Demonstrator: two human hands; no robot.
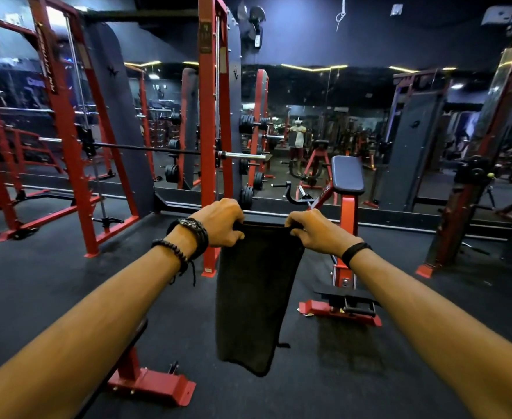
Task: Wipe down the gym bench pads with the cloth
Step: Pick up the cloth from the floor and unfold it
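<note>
A dark cloth (256,294) is held up in mid-air at the centre of the frame, its long axis running vertically from the hands down toward the lower middle of the picture. Its top edge is stretched roughly level between the two grips, and the rest hangs freely below them, the bottom edge ending above the dark floor (309,385).

The left top corner is pinched by the left hand (218,223), fingers curled over the fabric; the right top corner is gripped likewise by the right hand (315,231). Both grips are closed tight on the cloth, knuckles turned upward. Dark bracelets are seen on both wrists.

Behind the cloth, at centre right, a red-framed bench (343,267) is seen, with its dark blue pad (347,174) raised above and beyond the right hand, well apart from the cloth. A second red frame foot (152,384) is seen at lower left, partly hidden under the left forearm. A red rack (212,122) with a barbell (239,156) stands just behind the left hand, and mirrors fill the far wall.

Open floor is seen below and to the right of the hanging cloth; to the left, the rack post and the lower-left frame stand near.
</note>
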